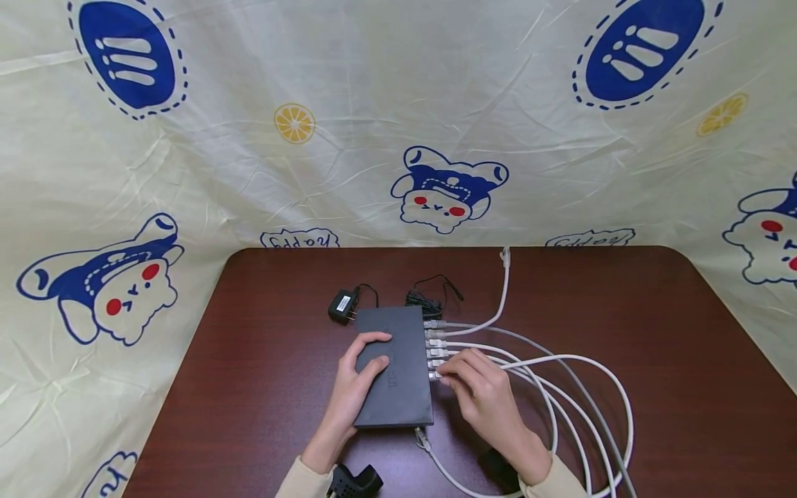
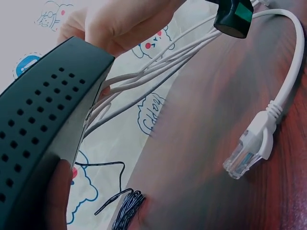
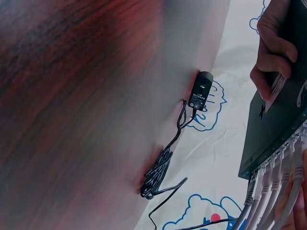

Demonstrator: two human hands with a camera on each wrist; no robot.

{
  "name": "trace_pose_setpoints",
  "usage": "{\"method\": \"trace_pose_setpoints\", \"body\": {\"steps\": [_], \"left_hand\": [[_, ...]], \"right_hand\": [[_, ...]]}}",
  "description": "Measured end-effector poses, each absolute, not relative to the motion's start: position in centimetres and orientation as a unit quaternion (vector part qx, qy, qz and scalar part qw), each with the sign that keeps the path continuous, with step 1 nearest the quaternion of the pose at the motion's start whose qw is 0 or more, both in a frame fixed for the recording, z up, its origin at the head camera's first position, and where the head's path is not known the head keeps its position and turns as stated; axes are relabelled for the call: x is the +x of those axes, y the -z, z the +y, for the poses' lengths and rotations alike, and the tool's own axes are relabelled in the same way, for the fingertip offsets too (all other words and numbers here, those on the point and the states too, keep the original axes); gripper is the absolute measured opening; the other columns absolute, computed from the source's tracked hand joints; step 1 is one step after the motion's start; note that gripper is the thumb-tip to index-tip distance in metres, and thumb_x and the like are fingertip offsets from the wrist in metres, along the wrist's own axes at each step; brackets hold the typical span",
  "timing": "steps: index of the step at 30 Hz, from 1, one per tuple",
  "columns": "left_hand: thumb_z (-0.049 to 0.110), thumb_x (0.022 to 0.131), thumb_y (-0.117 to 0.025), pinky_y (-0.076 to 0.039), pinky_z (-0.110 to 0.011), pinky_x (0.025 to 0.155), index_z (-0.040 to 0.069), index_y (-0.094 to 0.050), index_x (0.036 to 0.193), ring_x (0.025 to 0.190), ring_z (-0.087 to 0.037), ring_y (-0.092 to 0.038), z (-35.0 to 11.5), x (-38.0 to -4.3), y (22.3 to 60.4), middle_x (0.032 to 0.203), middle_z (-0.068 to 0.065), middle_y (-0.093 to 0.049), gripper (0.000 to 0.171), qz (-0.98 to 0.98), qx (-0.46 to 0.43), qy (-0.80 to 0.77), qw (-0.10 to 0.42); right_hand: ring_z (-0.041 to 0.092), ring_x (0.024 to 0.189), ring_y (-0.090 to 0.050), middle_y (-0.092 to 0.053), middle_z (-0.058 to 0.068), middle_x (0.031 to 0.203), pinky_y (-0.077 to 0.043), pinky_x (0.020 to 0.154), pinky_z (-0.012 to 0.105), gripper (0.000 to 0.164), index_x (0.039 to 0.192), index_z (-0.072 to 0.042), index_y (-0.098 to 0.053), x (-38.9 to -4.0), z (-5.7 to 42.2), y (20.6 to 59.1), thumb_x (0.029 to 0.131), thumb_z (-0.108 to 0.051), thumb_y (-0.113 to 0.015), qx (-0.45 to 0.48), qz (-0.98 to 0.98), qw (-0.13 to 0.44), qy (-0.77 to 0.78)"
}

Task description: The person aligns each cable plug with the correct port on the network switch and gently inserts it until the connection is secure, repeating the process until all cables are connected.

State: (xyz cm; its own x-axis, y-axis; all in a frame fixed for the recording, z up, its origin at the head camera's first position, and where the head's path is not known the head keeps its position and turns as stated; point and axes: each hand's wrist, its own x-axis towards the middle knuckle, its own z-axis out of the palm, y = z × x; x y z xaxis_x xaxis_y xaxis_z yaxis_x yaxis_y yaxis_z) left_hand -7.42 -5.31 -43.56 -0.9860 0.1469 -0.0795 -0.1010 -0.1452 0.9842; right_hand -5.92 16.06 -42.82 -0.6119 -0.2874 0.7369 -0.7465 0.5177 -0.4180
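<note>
A dark grey network switch (image 1: pixel 394 394) is held above the brown table by my left hand (image 1: pixel 349 398), thumb and index finger on its upper face. Several white and grey network cables (image 1: pixel 517 370) run from the ports along its right side. At the nearest port, my right hand (image 1: pixel 486 398) pinches a white network cable by its plug; the fingers partly hide it. In the right wrist view, cable plugs (image 3: pixel 276 175) sit in a row along the switch's edge. A loose clear plug (image 2: pixel 244 148) on a white cable lies near the switch's near end.
Behind the switch lie a black power adapter (image 1: pixel 342 306) and its coiled black cord (image 1: pixel 426 302). One white cable end (image 1: pixel 505 257) reaches the table's far edge. Cable loops spread over the table's (image 1: pixel 679 387) right side. A printed white sheet (image 1: pixel 349 180) hangs behind.
</note>
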Motion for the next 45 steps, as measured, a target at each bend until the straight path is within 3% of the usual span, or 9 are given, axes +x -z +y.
{"method": "trace_pose_setpoints", "body": {"steps": [4,7,13,15,19,23,28,36,45], "left_hand": [[0.01,0.092,-0.058,-0.048,-0.032,0.066,0.015,-0.061,0.119,0.074,-0.02,-0.057,-5.0,-7.4,43.7,0.115,-0.011,-0.054,0.027,0.653,0.022,-0.753,0.077],[0.009,0.092,-0.058,-0.048,-0.032,0.067,0.016,-0.061,0.119,0.074,-0.02,-0.057,-4.8,-7.3,43.8,0.113,-0.011,-0.054,0.028,0.652,0.022,-0.754,0.079],[0.009,0.092,-0.058,-0.048,-0.032,0.067,0.017,-0.062,0.119,0.073,-0.02,-0.057,-4.5,-7.2,43.9,0.113,-0.009,-0.054,0.028,0.651,0.017,-0.755,0.076],[0.009,0.091,-0.058,-0.047,-0.032,0.068,0.017,-0.062,0.118,0.077,-0.02,-0.057,-4.5,-7.2,43.9,0.115,-0.008,-0.054,0.029,0.65,0.015,-0.756,0.074],[0.01,0.09,-0.059,-0.047,-0.033,0.071,0.018,-0.063,0.118,0.085,-0.022,-0.056,-4.4,-7.3,43.9,0.118,-0.007,-0.054,0.029,0.646,0.015,-0.76,0.07],[0.011,0.09,-0.06,-0.046,-0.034,0.074,0.018,-0.063,0.117,0.091,-0.024,-0.054,-4.3,-7.3,44.0,0.119,-0.007,-0.054,0.028,0.646,0.016,-0.76,0.066],[0.012,0.091,-0.06,-0.043,-0.036,0.079,0.016,-0.063,0.118,0.098,-0.024,-0.051,-4.2,-7.4,44.2,0.122,-0.008,-0.051,0.027,0.654,0.017,-0.754,0.065],[0.012,0.091,-0.06,-0.045,-0.034,0.074,0.015,-0.062,0.118,0.092,-0.024,-0.053,-4.1,-7.4,44.3,0.121,-0.009,-0.051,0.027,0.65,0.015,-0.757,0.066],[0.013,0.091,-0.061,-0.044,-0.036,0.076,0.018,-0.063,0.117,0.095,-0.025,-0.052,-3.9,-7.5,44.4,0.123,-0.006,-0.052,0.027,0.654,0.013,-0.754,0.059]], "right_hand": [[0.017,0.076,-0.058,-0.062,0.0,0.083,-0.045,0.07,0.028,0.005,0.085,-0.005,-0.069,-5.9,16.1,42.9,0.081,-0.001,-0.068,0.311,-0.818,0.308,-0.373],[0.017,0.075,-0.058,-0.062,0.0,0.082,-0.045,0.069,0.028,0.003,0.084,-0.005,-0.068,-5.9,16.1,42.9,0.085,-0.005,-0.066,0.311,-0.817,0.312,-0.372],[0.016,0.074,-0.057,-0.061,0.0,0.082,-0.044,0.068,0.027,0.027,0.083,-0.005,-0.068,-5.9,16.2,42.9,0.098,-0.022,-0.054,0.315,-0.813,0.315,-0.375],[0.016,0.076,-0.057,-0.061,0.0,0.083,-0.044,0.069,0.026,0.028,0.084,-0.006,-0.068,-5.8,16.3,42.9,0.099,-0.024,-0.052,0.315,-0.815,0.304,-0.379],[0.016,0.08,-0.057,-0.061,0.0,0.087,-0.043,0.074,0.023,0.002,0.087,-0.006,-0.068,-5.6,16.7,42.8,0.087,-0.005,-0.068,0.31,-0.827,0.272,-0.383],[0.015,0.084,-0.056,-0.061,-0.001,0.09,-0.042,0.076,0.021,0.024,0.089,-0.007,-0.069,-5.3,16.9,42.7,0.072,0.01,-0.073,0.295,-0.84,0.254,-0.379],[0.016,0.088,-0.056,-0.061,-0.002,0.093,-0.041,0.078,0.021,0.026,0.093,-0.007,-0.07,-4.9,17.0,42.5,0.073,0.008,-0.074,0.275,-0.847,0.25,-0.381],[0.015,0.089,-0.056,-0.063,-0.001,0.095,-0.04,0.08,0.021,0.027,0.102,-0.006,-0.069,-4.6,17.2,42.2,0.077,0.003,-0.073,0.257,-0.851,0.236,-0.392],[0.008,0.078,-0.055,-0.06,-0.007,0.088,-0.044,0.067,0.019,0.035,0.113,-0.008,-0.066,-4.0,17.0,42.1,0.08,0.005,-0.071,0.261,-0.844,0.239,-0.404]]}}
